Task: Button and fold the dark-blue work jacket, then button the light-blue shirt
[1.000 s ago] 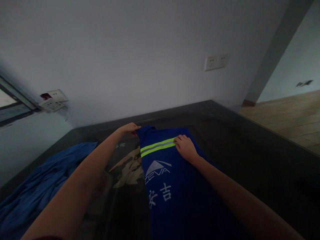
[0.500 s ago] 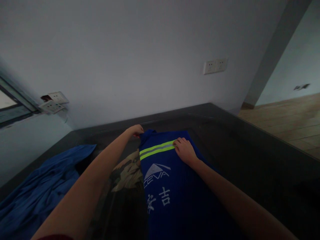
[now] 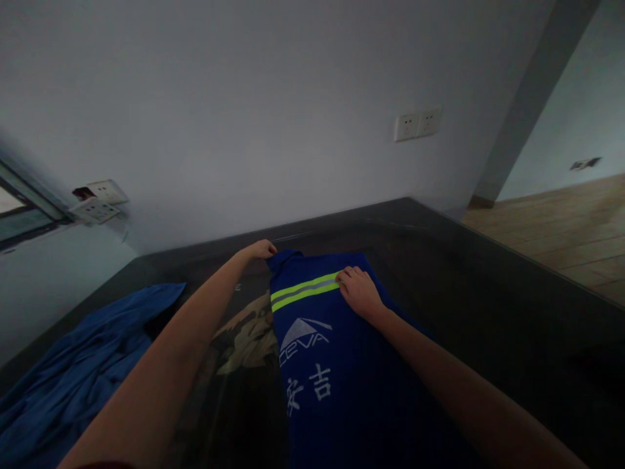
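A blue work jacket (image 3: 351, 378) lies folded lengthwise on the dark tabletop (image 3: 454, 280). It bears a yellow-green and grey reflective stripe (image 3: 305, 290), a white CEVA logo and white Chinese characters. At its far left corner, my left hand (image 3: 260, 250) pinches the edge of the cloth, where a small flap is turned over. My right hand (image 3: 360, 291) rests on top of the jacket at the stripe's right end, palm down with the fingers stretched out and slightly bent. The jacket's near part fades into shadow.
Another blue garment (image 3: 88, 352) lies crumpled at the left. A camouflage-patterned cloth or print (image 3: 249, 339) shows between my left arm and the jacket. Wall sockets (image 3: 417, 124) are on the wall behind the table, and more sockets (image 3: 97, 202) hang loose at the left.
My left hand has shifted slightly left, drawing the jacket's corner with it, and the turned flap shows more. My right hand stays on the stripe.
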`<state>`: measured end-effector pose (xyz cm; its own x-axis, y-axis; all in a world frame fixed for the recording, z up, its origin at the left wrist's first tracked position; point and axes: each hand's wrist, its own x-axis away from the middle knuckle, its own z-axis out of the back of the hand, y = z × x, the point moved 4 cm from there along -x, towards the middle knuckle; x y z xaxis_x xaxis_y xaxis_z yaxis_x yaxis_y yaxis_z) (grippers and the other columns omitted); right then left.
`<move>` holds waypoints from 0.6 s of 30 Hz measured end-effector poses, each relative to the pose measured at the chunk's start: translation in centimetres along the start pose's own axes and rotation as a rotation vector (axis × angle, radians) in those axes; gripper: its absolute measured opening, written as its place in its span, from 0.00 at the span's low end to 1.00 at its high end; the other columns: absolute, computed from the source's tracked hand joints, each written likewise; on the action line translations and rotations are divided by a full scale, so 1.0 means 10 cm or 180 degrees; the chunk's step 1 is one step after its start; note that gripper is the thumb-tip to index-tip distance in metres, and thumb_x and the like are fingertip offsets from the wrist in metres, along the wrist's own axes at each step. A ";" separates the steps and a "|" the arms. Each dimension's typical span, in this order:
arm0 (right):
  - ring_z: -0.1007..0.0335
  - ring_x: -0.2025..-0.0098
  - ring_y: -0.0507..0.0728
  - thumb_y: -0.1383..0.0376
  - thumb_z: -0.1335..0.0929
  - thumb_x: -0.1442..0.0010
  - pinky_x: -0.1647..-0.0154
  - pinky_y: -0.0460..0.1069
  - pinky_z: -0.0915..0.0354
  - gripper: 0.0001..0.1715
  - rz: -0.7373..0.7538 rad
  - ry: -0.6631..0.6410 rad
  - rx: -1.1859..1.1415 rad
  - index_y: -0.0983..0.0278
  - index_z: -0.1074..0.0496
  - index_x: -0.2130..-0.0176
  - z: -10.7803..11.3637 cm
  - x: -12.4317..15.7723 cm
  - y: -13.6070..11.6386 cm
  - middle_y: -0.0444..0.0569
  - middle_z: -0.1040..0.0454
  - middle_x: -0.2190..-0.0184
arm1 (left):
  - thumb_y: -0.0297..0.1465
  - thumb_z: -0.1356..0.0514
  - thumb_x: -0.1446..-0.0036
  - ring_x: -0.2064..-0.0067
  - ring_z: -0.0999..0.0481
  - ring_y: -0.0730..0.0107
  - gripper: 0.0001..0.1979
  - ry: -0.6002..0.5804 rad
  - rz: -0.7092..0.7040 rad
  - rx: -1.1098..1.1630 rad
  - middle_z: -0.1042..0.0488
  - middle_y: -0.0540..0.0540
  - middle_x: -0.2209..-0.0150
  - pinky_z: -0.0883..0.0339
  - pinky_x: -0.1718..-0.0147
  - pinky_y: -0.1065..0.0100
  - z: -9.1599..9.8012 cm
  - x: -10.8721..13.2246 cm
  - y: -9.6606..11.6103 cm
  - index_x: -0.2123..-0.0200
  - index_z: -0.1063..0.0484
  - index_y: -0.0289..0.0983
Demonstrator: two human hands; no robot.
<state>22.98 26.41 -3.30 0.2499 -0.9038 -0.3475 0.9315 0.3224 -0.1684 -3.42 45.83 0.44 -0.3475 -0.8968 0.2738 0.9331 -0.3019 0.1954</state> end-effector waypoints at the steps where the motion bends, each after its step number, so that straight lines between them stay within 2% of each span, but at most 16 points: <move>1: 0.37 0.54 0.60 0.68 0.40 0.36 0.58 0.52 0.43 0.12 0.0003 -0.0007 0.0003 0.64 0.29 0.58 0.00 0.00 0.00 0.54 0.28 0.55 | 0.30 0.45 0.61 0.71 0.27 0.69 0.15 -0.0039 -0.0050 0.0058 0.25 0.50 0.75 0.36 0.73 0.74 -0.02 0.00 -0.01 0.71 0.21 0.35; 5: 0.37 0.55 0.60 0.68 0.41 0.35 0.58 0.52 0.43 0.13 0.0004 0.0017 -0.0018 0.64 0.29 0.58 0.02 0.00 0.00 0.53 0.28 0.56 | 0.31 0.46 0.58 0.72 0.27 0.69 0.19 0.0023 -0.0069 0.0235 0.23 0.48 0.72 0.35 0.74 0.74 -0.12 -0.01 -0.06 0.63 0.21 0.36; 10: 0.37 0.55 0.59 0.68 0.41 0.35 0.59 0.51 0.43 0.13 0.0015 0.0007 -0.0053 0.64 0.29 0.57 0.02 0.00 0.00 0.53 0.29 0.55 | 0.36 0.50 0.46 0.62 0.25 0.65 0.18 0.0713 0.0088 0.0253 0.22 0.43 0.63 0.34 0.66 0.71 -0.22 -0.07 -0.07 0.61 0.23 0.34; 13: 0.37 0.54 0.59 0.68 0.41 0.35 0.58 0.52 0.43 0.12 0.0010 -0.0014 -0.0038 0.64 0.29 0.58 0.00 0.00 0.01 0.53 0.29 0.56 | 0.41 0.56 0.40 0.58 0.25 0.62 0.24 0.1031 0.0129 0.0199 0.23 0.41 0.60 0.35 0.62 0.70 -0.25 -0.09 -0.01 0.62 0.24 0.34; 16: 0.37 0.54 0.59 0.68 0.40 0.35 0.58 0.52 0.43 0.12 0.0007 0.0012 -0.0052 0.64 0.29 0.58 0.00 0.00 0.01 0.52 0.29 0.56 | 0.48 0.54 0.41 0.61 0.24 0.59 0.27 0.1026 0.0102 0.0152 0.22 0.40 0.64 0.35 0.65 0.68 -0.28 -0.10 0.08 0.65 0.24 0.34; 18: 0.37 0.55 0.59 0.67 0.40 0.35 0.58 0.52 0.43 0.12 0.0010 0.0025 -0.0056 0.64 0.29 0.58 0.01 0.00 0.01 0.52 0.29 0.56 | 0.48 0.50 0.42 0.63 0.24 0.58 0.25 0.1009 0.0021 0.0132 0.23 0.40 0.65 0.35 0.65 0.68 -0.28 -0.10 0.13 0.66 0.24 0.34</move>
<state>23.08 26.44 -3.23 0.2506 -0.9005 -0.3553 0.9259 0.3301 -0.1836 -1.59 45.42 -2.26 -0.2892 -0.9568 -0.0305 0.9284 -0.2881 0.2347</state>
